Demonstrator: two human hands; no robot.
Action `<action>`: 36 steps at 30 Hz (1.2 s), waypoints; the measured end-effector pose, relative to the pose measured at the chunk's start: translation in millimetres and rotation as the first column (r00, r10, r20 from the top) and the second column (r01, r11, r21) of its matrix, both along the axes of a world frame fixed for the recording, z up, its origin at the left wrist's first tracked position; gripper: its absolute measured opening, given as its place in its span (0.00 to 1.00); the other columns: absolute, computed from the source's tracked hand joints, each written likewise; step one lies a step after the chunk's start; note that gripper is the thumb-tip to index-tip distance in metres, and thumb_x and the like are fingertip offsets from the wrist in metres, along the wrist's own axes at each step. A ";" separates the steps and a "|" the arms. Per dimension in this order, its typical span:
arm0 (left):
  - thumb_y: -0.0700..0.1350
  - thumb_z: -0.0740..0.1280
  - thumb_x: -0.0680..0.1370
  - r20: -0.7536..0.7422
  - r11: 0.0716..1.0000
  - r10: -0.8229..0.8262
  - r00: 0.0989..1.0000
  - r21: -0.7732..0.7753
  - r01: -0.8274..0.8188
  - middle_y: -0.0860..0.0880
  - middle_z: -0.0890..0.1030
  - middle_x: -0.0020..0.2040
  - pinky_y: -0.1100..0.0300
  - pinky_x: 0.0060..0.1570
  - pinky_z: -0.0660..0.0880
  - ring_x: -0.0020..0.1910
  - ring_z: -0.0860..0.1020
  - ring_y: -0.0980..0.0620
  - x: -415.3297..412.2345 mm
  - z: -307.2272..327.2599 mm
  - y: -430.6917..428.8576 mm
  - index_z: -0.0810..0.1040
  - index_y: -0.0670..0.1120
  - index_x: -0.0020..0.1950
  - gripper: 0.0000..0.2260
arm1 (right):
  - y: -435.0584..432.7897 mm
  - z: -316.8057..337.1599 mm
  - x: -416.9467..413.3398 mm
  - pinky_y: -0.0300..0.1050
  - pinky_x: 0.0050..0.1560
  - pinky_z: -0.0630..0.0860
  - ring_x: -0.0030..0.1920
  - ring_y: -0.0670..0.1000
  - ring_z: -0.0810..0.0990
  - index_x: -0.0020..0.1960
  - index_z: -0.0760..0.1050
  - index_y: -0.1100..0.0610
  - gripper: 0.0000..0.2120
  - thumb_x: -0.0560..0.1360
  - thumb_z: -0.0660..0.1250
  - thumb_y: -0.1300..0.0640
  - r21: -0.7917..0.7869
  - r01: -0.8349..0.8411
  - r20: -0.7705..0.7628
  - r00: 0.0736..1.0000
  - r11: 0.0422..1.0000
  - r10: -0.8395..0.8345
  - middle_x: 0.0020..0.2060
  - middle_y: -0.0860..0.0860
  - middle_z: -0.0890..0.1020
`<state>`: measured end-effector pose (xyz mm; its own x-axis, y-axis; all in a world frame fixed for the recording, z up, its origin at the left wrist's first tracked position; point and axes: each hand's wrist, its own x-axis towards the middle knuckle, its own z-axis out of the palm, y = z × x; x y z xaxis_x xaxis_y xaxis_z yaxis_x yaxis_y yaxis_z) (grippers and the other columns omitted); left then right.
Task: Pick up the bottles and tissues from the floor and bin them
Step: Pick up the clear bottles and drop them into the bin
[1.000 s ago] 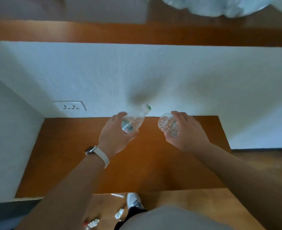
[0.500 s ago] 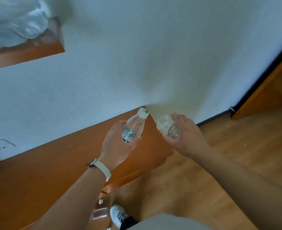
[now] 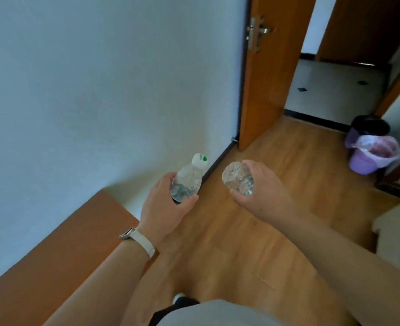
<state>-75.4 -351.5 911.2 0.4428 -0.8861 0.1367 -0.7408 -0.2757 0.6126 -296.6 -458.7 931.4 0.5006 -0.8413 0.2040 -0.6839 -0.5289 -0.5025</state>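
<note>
wooden floor [image 3: 276, 184], purple bin [image 3: 361, 164] standing, black-lined bin [image 3: 370, 125] behind

1. The capped bottle [image 3: 187, 182] and other bottle [image 3: 237, 178] are clear, crinkled plastic.
2. The floor [image 3: 253, 231] is smooth wood with a slight sheen.
3. The wall [image 3: 100, 90] looks matt, finely rough.
4. The door [image 3: 264, 90] is wood; its handle [image 3: 257, 31] is shiny metal.
5. The bin [image 3: 363, 164] is lilac plastic.

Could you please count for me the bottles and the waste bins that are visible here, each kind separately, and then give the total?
Bottles: 2 (capped bottle in the left hand, other bottle in the right hand)
Waste bins: 2 (purple bin with a pale liner, black-lined bin just behind it)
Total: 4
</note>
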 end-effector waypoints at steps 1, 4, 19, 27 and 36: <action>0.66 0.70 0.67 -0.008 0.999 -0.034 0.999 -0.002 0.034 0.58 0.76 0.55 0.55 0.47 0.79 0.49 0.78 0.56 -6.6 0.6 -10.9 0.64 0.60 0.65 0.31 | -2.9 -0.9 -12.2 0.46 0.63 0.70 0.62 0.48 0.70 0.72 0.60 0.50 0.35 0.70 0.69 0.40 0.009 0.040 0.005 0.999 0.999 -0.040 0.63 0.47 0.71; 0.66 0.70 0.67 -0.014 0.993 -0.120 0.993 -0.017 0.120 0.57 0.76 0.54 0.53 0.46 0.80 0.48 0.77 0.55 -25.8 4.2 -41.2 0.65 0.59 0.65 0.30 | -8.9 -3.0 -43.6 0.44 0.63 0.69 0.62 0.47 0.69 0.72 0.59 0.48 0.36 0.70 0.68 0.39 0.044 0.148 0.016 0.989 0.988 -0.149 0.64 0.46 0.70; 0.61 0.72 0.70 -0.141 0.876 -0.481 0.865 -0.022 0.483 0.62 0.75 0.48 0.67 0.43 0.73 0.46 0.76 0.60 -64.2 -14.2 -247.9 0.67 0.59 0.59 0.22 | -124.1 -4.1 -94.3 0.48 0.60 0.71 0.58 0.49 0.71 0.69 0.63 0.47 0.34 0.67 0.70 0.41 0.096 0.530 -0.047 0.848 0.842 -0.529 0.57 0.45 0.72; 0.63 0.71 0.70 -0.162 0.795 -0.601 0.782 -0.023 0.606 0.62 0.76 0.50 0.65 0.45 0.76 0.48 0.77 0.61 -32.4 -23.6 -379.5 0.68 0.59 0.61 0.23 | -218.0 7.9 -66.0 0.48 0.60 0.71 0.60 0.48 0.69 0.70 0.60 0.45 0.36 0.68 0.72 0.42 0.088 0.644 -0.097 0.765 0.760 -0.637 0.60 0.44 0.70; 0.65 0.71 0.69 -0.261 0.736 -0.665 0.700 -0.069 0.673 0.62 0.77 0.50 0.58 0.48 0.80 0.48 0.77 0.61 -45.4 -24.2 -457.6 0.67 0.62 0.61 0.24 | -284.1 16.2 -60.2 0.51 0.63 0.70 0.64 0.49 0.68 0.70 0.59 0.45 0.35 0.69 0.71 0.41 0.070 0.692 -0.162 0.719 0.719 -0.676 0.64 0.44 0.69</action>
<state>-120.8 -809.2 887.0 -0.2540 -0.9641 0.0775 -0.5583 0.2115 0.8022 -356.8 -742.8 947.6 -0.2078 -0.9763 0.0609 -0.8921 0.1637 -0.4210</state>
